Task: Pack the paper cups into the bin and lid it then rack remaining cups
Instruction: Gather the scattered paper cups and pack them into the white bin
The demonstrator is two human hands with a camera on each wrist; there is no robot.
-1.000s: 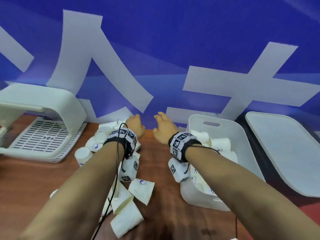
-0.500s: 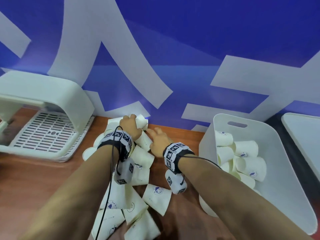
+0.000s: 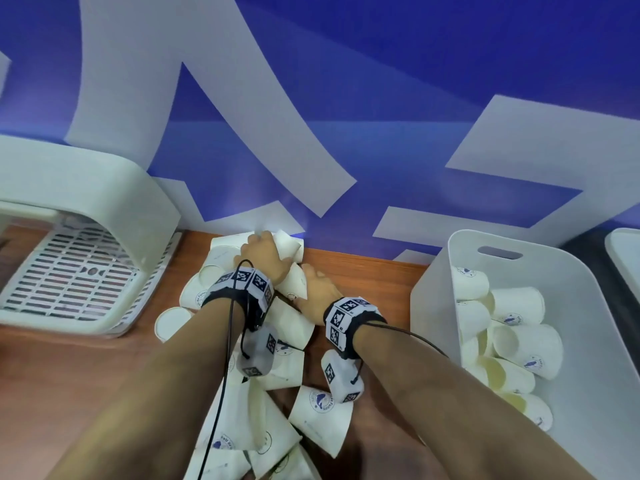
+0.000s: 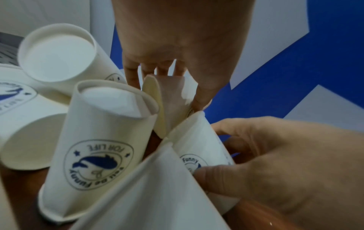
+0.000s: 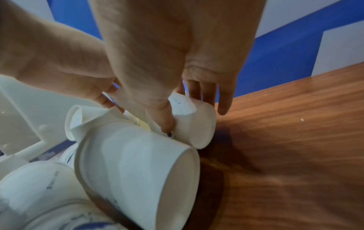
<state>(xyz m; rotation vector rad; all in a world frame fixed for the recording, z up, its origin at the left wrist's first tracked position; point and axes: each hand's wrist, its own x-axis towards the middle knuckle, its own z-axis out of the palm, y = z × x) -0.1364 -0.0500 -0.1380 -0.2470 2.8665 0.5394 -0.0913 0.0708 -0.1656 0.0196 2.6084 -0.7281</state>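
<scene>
A pile of white paper cups (image 3: 277, 393) with blue logos lies on the wooden table between my forearms. My left hand (image 3: 263, 252) is at the back of the pile by the wall; in the left wrist view its fingers (image 4: 135, 74) pinch a squashed cup (image 4: 169, 99). My right hand (image 3: 317, 289) is just beside it, thumb and fingers curled round another lying cup (image 5: 195, 130), also seen as the cup (image 4: 197, 149) in the left wrist view. The white bin (image 3: 588, 341) at the right holds several cups (image 3: 512, 334).
A white drying rack (image 3: 79, 271) with a slatted floor stands at the left. The bin's lid (image 3: 625, 258) shows at the far right edge. A blue and white wall runs right behind the table. Bare wood (image 5: 285, 140) lies between the pile and the bin.
Both hands have moved left from beside the bin into the back of the cup pile and closed on cups. The view has shifted left and down with them.
</scene>
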